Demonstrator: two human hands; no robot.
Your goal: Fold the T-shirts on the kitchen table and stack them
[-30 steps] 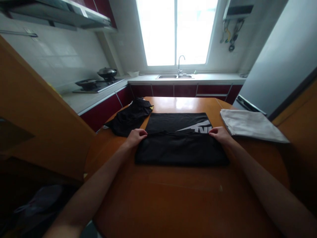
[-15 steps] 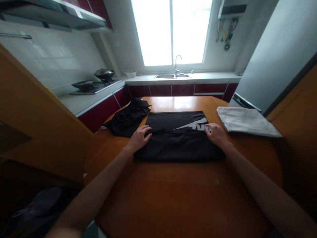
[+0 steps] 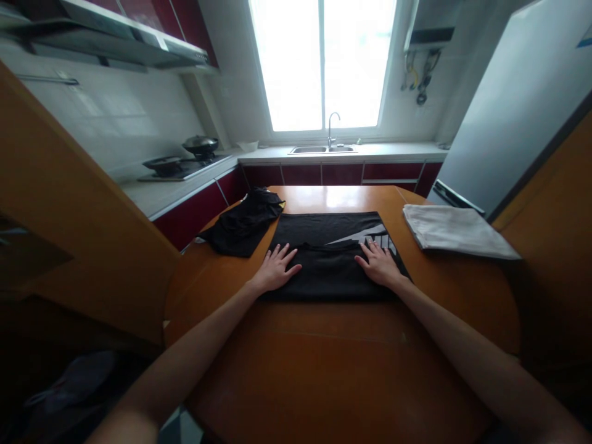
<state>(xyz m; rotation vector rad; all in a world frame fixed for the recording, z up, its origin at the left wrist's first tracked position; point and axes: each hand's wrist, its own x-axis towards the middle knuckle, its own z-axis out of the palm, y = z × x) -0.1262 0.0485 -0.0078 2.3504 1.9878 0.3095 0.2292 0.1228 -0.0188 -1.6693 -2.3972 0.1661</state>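
Observation:
A black T-shirt (image 3: 330, 274) with a grey print lies partly folded on the wooden table (image 3: 342, 364). Its near part is turned over toward the far side, and the print shows beyond the fold at the right. On the left of the folded layer rests my left hand (image 3: 276, 269), flat with fingers spread. My right hand (image 3: 379, 264) lies open on the right side of the shirt, its fingertips over the edge of the print. Neither hand grasps the cloth.
A crumpled black garment (image 3: 245, 223) lies at the table's far left. Folded pale cloth (image 3: 456, 228) sits at the right. Beyond the table are a counter with a sink (image 3: 309, 150), a stove with pans (image 3: 201, 145), and a fridge (image 3: 518, 111).
Both hands have moved inward from the shirt's side edges and now press flat with fingers spread. The view has tilted slightly upward.

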